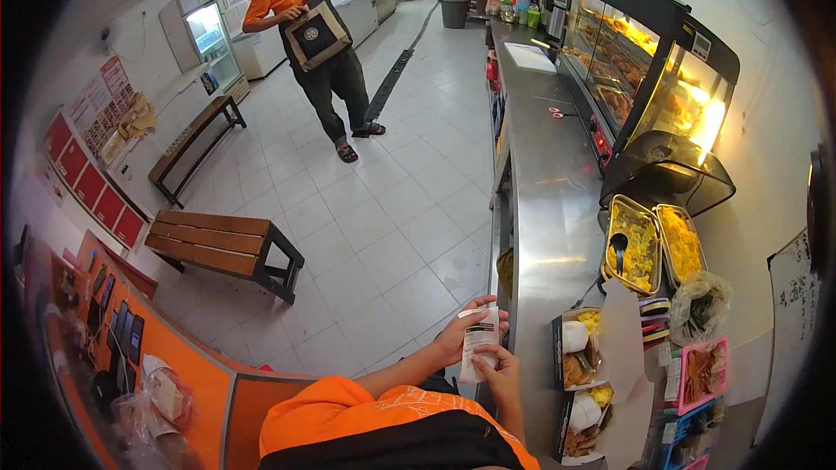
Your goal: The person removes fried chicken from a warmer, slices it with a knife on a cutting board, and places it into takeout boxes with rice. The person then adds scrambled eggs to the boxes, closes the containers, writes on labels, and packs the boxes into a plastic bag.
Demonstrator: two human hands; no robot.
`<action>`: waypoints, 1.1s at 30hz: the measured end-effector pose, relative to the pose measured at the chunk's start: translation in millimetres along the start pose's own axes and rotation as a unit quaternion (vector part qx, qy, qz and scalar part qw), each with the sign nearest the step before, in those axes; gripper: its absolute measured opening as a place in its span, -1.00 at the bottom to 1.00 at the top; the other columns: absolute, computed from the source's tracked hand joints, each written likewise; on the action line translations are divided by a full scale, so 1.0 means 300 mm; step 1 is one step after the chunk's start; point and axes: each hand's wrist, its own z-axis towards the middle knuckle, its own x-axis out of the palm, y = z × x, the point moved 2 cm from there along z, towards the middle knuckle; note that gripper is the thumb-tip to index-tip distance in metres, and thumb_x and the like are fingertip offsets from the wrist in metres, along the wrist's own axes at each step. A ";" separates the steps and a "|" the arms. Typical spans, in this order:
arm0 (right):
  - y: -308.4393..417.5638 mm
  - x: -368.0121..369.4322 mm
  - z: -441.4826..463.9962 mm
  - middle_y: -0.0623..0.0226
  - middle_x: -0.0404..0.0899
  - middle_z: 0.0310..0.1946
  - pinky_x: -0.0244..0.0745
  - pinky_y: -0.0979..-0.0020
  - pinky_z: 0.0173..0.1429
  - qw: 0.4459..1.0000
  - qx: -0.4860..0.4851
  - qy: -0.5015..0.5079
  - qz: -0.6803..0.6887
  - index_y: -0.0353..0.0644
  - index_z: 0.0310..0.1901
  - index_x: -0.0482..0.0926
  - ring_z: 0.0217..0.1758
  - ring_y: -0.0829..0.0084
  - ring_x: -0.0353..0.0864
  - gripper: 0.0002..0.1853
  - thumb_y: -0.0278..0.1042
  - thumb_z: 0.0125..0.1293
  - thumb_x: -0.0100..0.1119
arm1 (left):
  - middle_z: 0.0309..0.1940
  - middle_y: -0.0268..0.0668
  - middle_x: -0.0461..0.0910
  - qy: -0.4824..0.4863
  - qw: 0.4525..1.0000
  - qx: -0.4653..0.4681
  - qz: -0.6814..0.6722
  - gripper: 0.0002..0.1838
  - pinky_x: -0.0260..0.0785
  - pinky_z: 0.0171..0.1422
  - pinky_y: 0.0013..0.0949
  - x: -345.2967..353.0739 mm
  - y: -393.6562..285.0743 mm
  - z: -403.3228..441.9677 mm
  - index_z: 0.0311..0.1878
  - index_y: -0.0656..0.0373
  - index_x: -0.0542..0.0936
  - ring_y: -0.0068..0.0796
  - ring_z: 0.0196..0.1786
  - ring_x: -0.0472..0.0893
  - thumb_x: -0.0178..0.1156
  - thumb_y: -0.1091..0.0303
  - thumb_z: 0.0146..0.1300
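A white printed paper slip is held between my two hands, just left of the steel counter's edge. My left hand has its fingers wrapped round the slip's upper left side. Lower down, my right hand pinches the slip between thumb and fingers. To the right on the counter stand two open food boxes: the upper box and the lower box, each with white rice, something yellow and brown pieces.
Steel counter at right, with yellow-food trays, a lit display warmer, scissors and a pink basket. Wooden bench at left. A person in orange stands farther off, holding a bag. Orange desk at lower left.
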 end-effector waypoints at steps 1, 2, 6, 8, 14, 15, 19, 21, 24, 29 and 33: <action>0.000 0.001 0.001 0.42 0.51 -0.43 0.36 0.61 -0.30 1.000 -0.002 0.000 -0.004 -0.25 -0.34 0.54 -0.38 0.63 0.44 -0.84 -0.49 -0.01 0.23 | -0.12 -0.15 0.41 -0.002 1.000 -0.001 0.002 -0.61 0.36 -0.02 -0.32 -0.001 -0.001 0.000 0.10 0.06 0.19 -0.31 -0.09 0.45 -0.06 0.31 0.19; -0.001 0.003 0.002 0.42 0.51 -0.43 0.36 0.61 -0.30 1.000 -0.005 0.000 -0.008 -0.25 -0.35 0.54 -0.38 0.63 0.44 -0.85 -0.48 -0.01 0.23 | -0.13 -0.15 0.41 -0.004 1.000 -0.003 0.004 -0.60 0.36 -0.02 -0.33 -0.003 0.001 0.000 0.10 0.06 0.18 -0.31 -0.09 0.45 -0.06 0.31 0.19; -0.009 0.004 0.002 0.41 0.51 -0.44 0.35 0.62 -0.30 1.000 -0.014 0.006 -0.009 -0.24 -0.36 0.54 -0.38 0.64 0.43 -0.85 -0.47 -0.02 0.24 | -0.13 -0.15 0.41 0.001 1.000 -0.004 0.001 -0.60 0.36 -0.02 -0.33 -0.013 0.004 0.000 0.10 0.05 0.18 -0.31 -0.09 0.45 -0.06 0.32 0.18; -0.010 0.005 0.003 0.41 0.51 -0.44 0.34 0.61 -0.29 1.000 -0.014 0.012 -0.020 -0.23 -0.35 0.53 -0.37 0.64 0.43 -0.84 -0.46 -0.02 0.24 | -0.12 -0.14 0.41 0.003 1.000 -0.003 0.006 -0.61 0.36 -0.02 -0.33 -0.009 0.003 -0.002 0.09 0.05 0.19 -0.32 -0.08 0.45 -0.06 0.33 0.18; -0.001 0.012 0.011 0.39 0.49 -0.41 0.32 0.59 -0.27 0.998 -0.030 0.038 -0.035 -0.24 -0.35 0.50 -0.36 0.61 0.42 -0.86 -0.43 0.04 0.19 | -0.13 -0.14 0.41 -0.001 0.999 0.007 0.045 -0.60 0.38 -0.04 -0.35 -0.003 0.000 -0.005 0.09 0.05 0.19 -0.34 -0.09 0.46 -0.05 0.34 0.17; -0.006 0.010 0.009 0.38 0.48 -0.40 0.32 0.59 -0.27 0.998 -0.029 0.044 -0.041 -0.25 -0.35 0.49 -0.36 0.60 0.42 -0.87 -0.42 0.05 0.17 | -0.14 -0.15 0.42 -0.004 0.999 0.009 0.049 -0.60 0.38 -0.05 -0.35 -0.007 0.004 -0.007 0.09 0.05 0.19 -0.34 -0.09 0.46 -0.04 0.35 0.17; 0.001 0.008 0.001 0.29 0.39 -0.41 0.28 0.57 -0.23 0.990 -0.030 0.080 -0.113 -0.27 -0.40 0.47 -0.33 0.54 0.39 -0.85 -0.38 0.06 0.16 | -0.15 -0.17 0.42 0.001 1.000 0.003 0.024 -0.58 0.40 -0.11 -0.36 -0.010 0.000 -0.015 0.09 0.05 0.20 -0.36 -0.13 0.48 0.01 0.35 0.15; 0.015 -0.003 -0.008 0.28 0.39 -0.37 0.28 0.58 -0.24 0.979 -0.013 0.124 -0.164 -0.27 -0.44 0.46 -0.32 0.56 0.38 -0.85 -0.39 0.04 0.18 | -0.15 -0.17 0.42 -0.001 0.999 0.019 0.049 -0.59 0.41 -0.13 -0.37 -0.011 -0.013 -0.020 0.09 0.05 0.20 -0.37 -0.13 0.48 0.01 0.34 0.15; -0.005 -0.036 0.010 0.28 0.39 -0.26 0.32 0.56 -0.21 0.972 -0.088 0.159 -0.146 -0.28 -0.47 0.41 -0.29 0.58 0.38 -0.85 -0.44 0.01 0.20 | -0.17 -0.19 0.43 -0.019 0.994 0.062 0.085 -0.60 0.41 -0.17 -0.40 -0.024 -0.057 -0.013 0.07 0.05 0.21 -0.40 -0.16 0.49 0.01 0.35 0.16; -0.138 -0.141 0.037 0.14 0.37 -0.11 0.36 0.42 -0.08 0.972 -0.070 0.078 -0.208 -0.30 -0.30 0.46 -0.07 0.34 0.40 -0.78 -0.44 -0.01 0.21 | -0.20 -0.22 0.45 -0.058 0.985 0.123 0.106 -0.61 0.40 -0.18 -0.42 -0.067 -0.120 -0.006 0.05 0.05 0.22 -0.45 -0.18 0.48 0.03 0.32 0.15; -0.202 -0.191 0.024 0.05 0.34 -0.04 0.32 0.35 0.01 0.918 -0.086 0.021 -0.387 -0.22 -0.13 0.47 0.04 0.13 0.34 -0.63 -0.42 -0.05 0.23 | -0.21 -0.21 0.45 -0.061 0.984 0.131 0.102 -0.62 0.40 -0.18 -0.43 -0.072 -0.125 -0.005 0.04 0.06 0.23 -0.45 -0.17 0.48 0.02 0.33 0.15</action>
